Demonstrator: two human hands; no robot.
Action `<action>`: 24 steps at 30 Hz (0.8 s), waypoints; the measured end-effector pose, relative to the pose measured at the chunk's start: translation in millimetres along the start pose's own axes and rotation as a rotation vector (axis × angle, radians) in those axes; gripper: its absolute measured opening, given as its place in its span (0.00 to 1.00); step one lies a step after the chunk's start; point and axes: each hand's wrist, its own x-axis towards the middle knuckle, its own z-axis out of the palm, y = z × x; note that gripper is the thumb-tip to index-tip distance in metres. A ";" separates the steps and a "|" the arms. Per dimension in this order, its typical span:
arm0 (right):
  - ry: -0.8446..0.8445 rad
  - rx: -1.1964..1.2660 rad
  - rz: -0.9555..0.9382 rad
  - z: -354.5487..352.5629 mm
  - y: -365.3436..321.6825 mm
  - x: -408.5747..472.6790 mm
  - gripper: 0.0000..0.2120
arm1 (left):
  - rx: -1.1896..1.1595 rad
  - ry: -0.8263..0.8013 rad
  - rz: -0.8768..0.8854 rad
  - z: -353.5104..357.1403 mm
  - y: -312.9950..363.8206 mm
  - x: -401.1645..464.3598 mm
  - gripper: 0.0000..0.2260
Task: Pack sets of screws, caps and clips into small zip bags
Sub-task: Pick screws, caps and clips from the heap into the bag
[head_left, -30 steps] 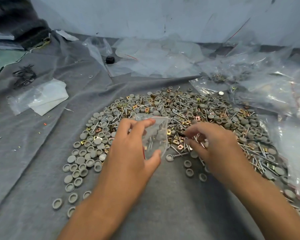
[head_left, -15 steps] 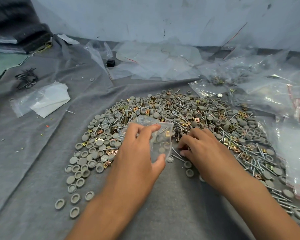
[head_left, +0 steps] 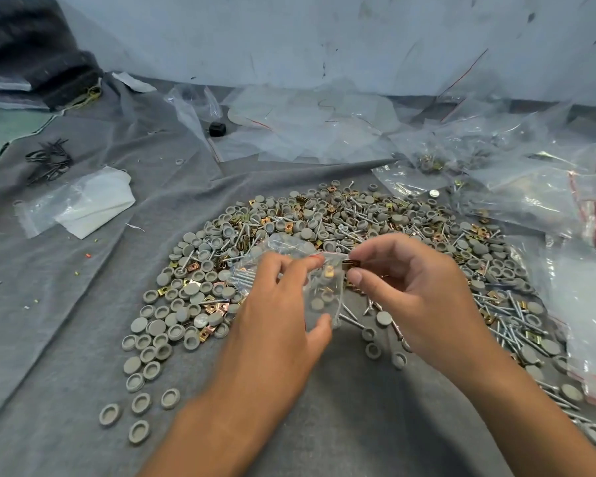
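Note:
My left hand (head_left: 279, 304) grips a small clear zip bag (head_left: 319, 287) by its mouth and lower edge; grey caps, screws and a gold clip show inside it. At the bag's mouth, my right hand (head_left: 406, 287) pinches a gold metal clip (head_left: 350, 264) between thumb and fingers. Behind and around both hands spreads a wide pile of grey round caps (head_left: 172, 318), silver screws (head_left: 516, 325) and gold clips (head_left: 217, 306) on the grey cloth (head_left: 66, 304).
Filled and empty clear zip bags (head_left: 530, 187) lie heaped at the right and back. A folded white sheet in a bag (head_left: 83, 204) and black ties (head_left: 49, 160) lie at the left. A small black cap (head_left: 217, 128) sits near the back wall.
My right hand rose from the pile with a gold clip and came to the bag's mouth. The left hand kept hold of the bag.

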 end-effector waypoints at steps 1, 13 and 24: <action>0.000 0.052 -0.009 0.8 -2.0 -0.7 0.10 | -0.002 0.005 0.004 0.6 0.7 0.4 0.29; 0.073 -0.167 -0.215 15.0 -12.4 -10.5 0.14 | -0.004 0.017 0.020 0.0 2.3 1.1 0.29; 0.158 -0.304 -0.297 22.9 -11.3 -13.1 0.10 | 0.014 0.014 0.031 1.8 1.6 -0.3 0.29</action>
